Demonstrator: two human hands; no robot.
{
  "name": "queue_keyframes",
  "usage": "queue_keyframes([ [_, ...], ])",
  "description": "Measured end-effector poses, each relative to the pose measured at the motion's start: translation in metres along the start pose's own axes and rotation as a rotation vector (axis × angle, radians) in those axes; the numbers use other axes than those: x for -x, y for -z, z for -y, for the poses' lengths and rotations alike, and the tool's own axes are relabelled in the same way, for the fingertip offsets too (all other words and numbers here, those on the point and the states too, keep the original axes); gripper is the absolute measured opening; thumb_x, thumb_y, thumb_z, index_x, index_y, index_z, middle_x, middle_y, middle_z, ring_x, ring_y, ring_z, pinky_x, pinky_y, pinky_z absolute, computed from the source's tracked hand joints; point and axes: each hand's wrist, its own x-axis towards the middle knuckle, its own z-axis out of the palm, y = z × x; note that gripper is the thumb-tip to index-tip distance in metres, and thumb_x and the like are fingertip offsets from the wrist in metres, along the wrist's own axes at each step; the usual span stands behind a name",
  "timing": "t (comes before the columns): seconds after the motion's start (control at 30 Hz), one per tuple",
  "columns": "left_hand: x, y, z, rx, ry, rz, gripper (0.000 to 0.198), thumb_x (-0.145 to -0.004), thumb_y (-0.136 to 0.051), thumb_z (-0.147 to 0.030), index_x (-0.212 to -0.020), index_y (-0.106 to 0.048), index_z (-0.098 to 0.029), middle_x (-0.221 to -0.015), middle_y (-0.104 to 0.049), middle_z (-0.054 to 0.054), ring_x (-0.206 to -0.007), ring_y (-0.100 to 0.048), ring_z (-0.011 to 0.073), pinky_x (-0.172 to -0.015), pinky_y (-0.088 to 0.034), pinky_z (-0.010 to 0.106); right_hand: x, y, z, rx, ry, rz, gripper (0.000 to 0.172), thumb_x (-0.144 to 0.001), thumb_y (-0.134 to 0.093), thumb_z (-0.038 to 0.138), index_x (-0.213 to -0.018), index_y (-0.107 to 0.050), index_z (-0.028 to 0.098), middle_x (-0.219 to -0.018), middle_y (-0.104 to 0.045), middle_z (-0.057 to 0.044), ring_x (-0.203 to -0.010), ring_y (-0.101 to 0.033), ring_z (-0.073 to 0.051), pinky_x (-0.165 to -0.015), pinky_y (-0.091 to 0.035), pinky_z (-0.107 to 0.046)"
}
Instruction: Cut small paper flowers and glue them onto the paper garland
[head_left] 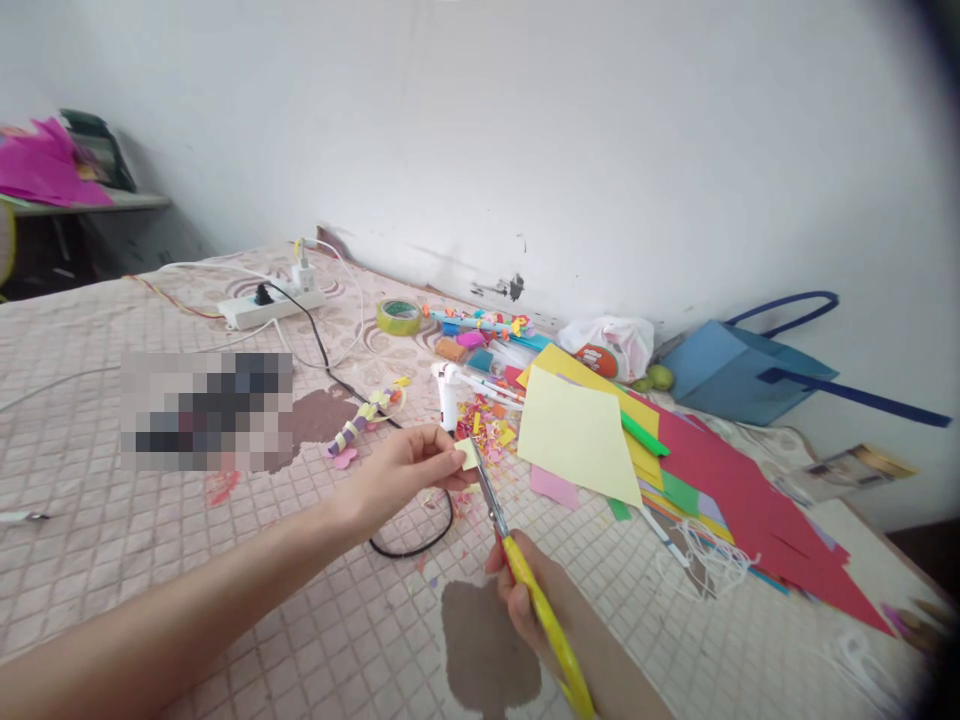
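Observation:
Between the thumb and fingers of my left hand [412,465] is a small pale yellow paper piece [469,454]. My right hand [536,585] is wrapped round the yellow handle of a pair of scissors [546,612]. The blades point up and away from me, their tips right beside the paper's right edge; whether they touch it I cannot tell. Just beyond my left hand stands a white glue gun [447,398]. Colourful paper scraps [487,430] lie scattered behind the held piece. A larger pale yellow sheet [574,435] rests to the right.
A black cord [412,553] loops under my left hand. Left of the glue gun lies a decorated purple and yellow stick [356,425]. Farther back are a tape roll [398,317] and a power strip [259,308]. Red sheets [739,500] and a blue bag [739,370] occupy the right.

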Motion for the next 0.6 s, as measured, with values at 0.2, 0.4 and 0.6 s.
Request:
queue_keyframes([
  [0.2, -0.0001, 0.0004, 0.0015, 0.007, -0.004, -0.006, 0.025, -0.073, -0.067, -0.034, -0.071, -0.053, -0.014, -0.075, -0.07, 0.004, -0.074, -0.066, 0.0149, -0.078, -0.05, 0.03, -0.0008, 0.0043, 0.0011, -0.008, 0.012, 0.058, 0.05, -0.073, -0.039, 0.072, -0.08, -0.046, 0.023, -0.055, -0.036, 0.006, -0.044, -0.032, -0.01, -0.043, -0.027, -0.023],
  [0.4, -0.0011, 0.001, 0.0029, 0.015, -0.009, -0.003, 0.024, -0.074, -0.067, -0.033, -0.071, -0.052, -0.014, -0.075, -0.069, 0.004, -0.073, -0.066, 0.0138, -0.077, -0.05, 0.029, -0.0025, 0.0032, 0.0045, -0.026, -0.005, 0.062, 0.049, -0.072, -0.041, 0.072, -0.074, -0.043, 0.023, -0.056, -0.034, 0.006, -0.046, -0.033, -0.01, -0.045, -0.028, -0.024],
  [0.6, -0.0006, -0.0003, 0.0003, 0.014, -0.001, -0.021, 0.024, -0.073, -0.067, -0.033, -0.069, -0.052, -0.014, -0.072, -0.069, 0.003, -0.07, -0.066, 0.0132, -0.075, -0.05, 0.028, -0.0012, 0.0034, 0.0052, -0.017, -0.027, 0.042, 0.045, -0.073, -0.045, 0.068, -0.073, -0.044, 0.023, -0.055, -0.035, 0.005, -0.046, -0.034, -0.011, -0.044, -0.029, -0.023],
])
